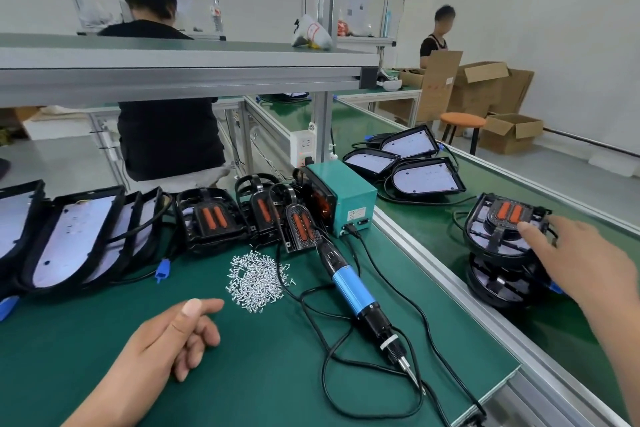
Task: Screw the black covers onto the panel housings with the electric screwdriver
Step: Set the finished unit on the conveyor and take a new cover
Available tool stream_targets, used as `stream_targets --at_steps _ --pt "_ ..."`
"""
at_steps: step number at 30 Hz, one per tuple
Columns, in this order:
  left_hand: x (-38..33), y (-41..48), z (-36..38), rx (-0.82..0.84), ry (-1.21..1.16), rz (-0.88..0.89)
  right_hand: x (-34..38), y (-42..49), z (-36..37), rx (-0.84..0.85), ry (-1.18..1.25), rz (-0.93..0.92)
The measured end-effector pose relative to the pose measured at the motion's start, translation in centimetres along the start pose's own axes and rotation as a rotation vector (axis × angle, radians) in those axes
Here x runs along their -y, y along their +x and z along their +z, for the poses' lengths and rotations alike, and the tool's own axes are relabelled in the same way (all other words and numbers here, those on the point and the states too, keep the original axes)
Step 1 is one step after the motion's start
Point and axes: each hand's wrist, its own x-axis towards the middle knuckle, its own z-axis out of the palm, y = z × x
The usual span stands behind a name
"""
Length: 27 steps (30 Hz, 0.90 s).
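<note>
Loosely curled and holding nothing, the left hand (173, 340) rests on the green mat (259, 374). Just right of it lies the electric screwdriver (353, 288), beside a heap of screws (258, 279). On the conveyor (433, 229), the right hand (581, 263) lays its thumb on the top panel housing (498, 246), near its black cover (505, 215); whether the fingers grip is unclear. Farther back stands a teal power box (346, 198).

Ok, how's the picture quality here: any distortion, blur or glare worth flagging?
Head view: wide-angle distortion stretches the edges, the right hand looking oversized and slightly soft; lighting is even, shadows faint, no strong glare; screws and electric screwdriver are sharp.
</note>
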Motion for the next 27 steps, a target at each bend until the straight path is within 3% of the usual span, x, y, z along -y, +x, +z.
stream_targets --at_steps 7,11,15,20,27 --pt "-0.5 -0.2 0.1 -0.002 -0.030 -0.017 0.0 -0.5 -0.9 -0.011 -0.110 -0.068" --pt "-0.9 -0.4 0.4 -0.012 -0.053 -0.024 2.0 -1.9 -1.6 -0.056 0.002 -0.105" --pt "-1.3 -0.7 0.5 -0.007 -0.050 -0.032 7.8 -4.9 -2.9 -0.133 0.281 -0.260" --pt "-1.7 -0.8 0.5 -0.015 -0.068 -0.043 16.6 -8.6 -3.5 -0.029 0.568 -0.440" --pt "-1.7 -0.6 0.7 -0.102 -0.055 -0.068 29.4 -13.2 -1.6 0.172 0.760 -0.679"
